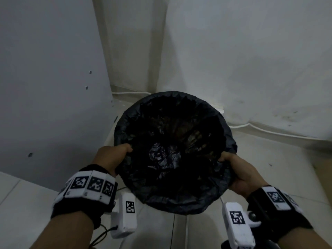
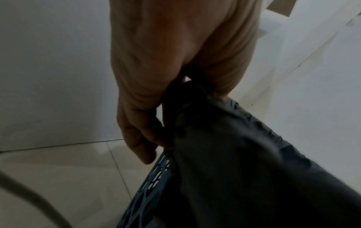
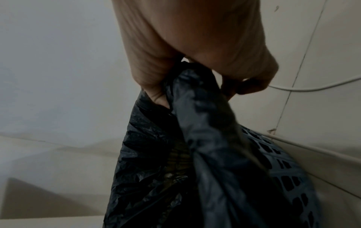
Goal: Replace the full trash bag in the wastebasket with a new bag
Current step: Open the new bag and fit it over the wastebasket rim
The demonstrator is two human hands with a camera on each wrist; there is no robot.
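A black trash bag (image 1: 172,148) lines a round wastebasket in a room corner, its edge folded over the rim. My left hand (image 1: 115,155) grips the bag's folded edge at the near left of the rim. My right hand (image 1: 235,169) grips the edge at the near right. In the left wrist view the left hand (image 2: 156,115) has thumb and fingers curled over the bag (image 2: 244,169), above the blue lattice wastebasket (image 2: 148,189). In the right wrist view the right hand (image 3: 195,74) pinches bunched bag plastic (image 3: 205,138) beside the lattice wall (image 3: 283,169). Trash deep inside is dark and hard to make out.
White walls (image 1: 251,60) close in behind and to the right of the basket. A grey panel (image 1: 45,87) stands at the left. A white cable (image 1: 269,131) runs along the wall base. Pale floor tiles (image 1: 161,230) lie in front.
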